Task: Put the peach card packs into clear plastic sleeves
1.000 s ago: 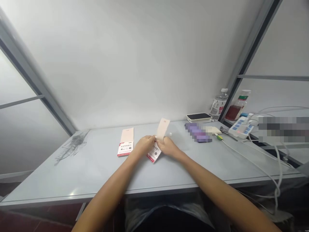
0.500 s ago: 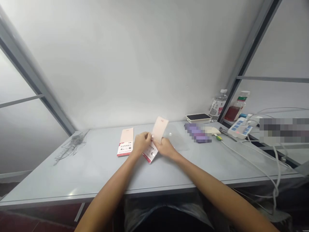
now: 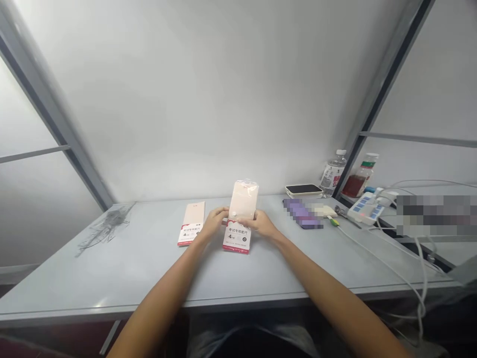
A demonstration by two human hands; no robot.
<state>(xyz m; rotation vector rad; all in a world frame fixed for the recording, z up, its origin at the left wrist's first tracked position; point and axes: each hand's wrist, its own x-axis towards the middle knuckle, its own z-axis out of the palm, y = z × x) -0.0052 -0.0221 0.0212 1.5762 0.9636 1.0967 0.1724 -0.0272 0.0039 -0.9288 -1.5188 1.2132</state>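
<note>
A pale pink packet with a white and red printed label is held upright inside a clear plastic sleeve. My left hand grips its left edge with closed fingers. On the opposite side my right hand holds it, thumb across the front above the label. A small white round button shows on the pink part. Another packet of the same look lies on the table, just left of my left hand.
Crumpled clear film lies at the table's left. On the right are a phone-like device, a purple item, two bottles, a power strip and white cables.
The pink part and the labelled packet, tilted and apart in the earlier frame, now line up inside the clear sleeve. The sleeve has left the table at right. The view has shifted slightly.
</note>
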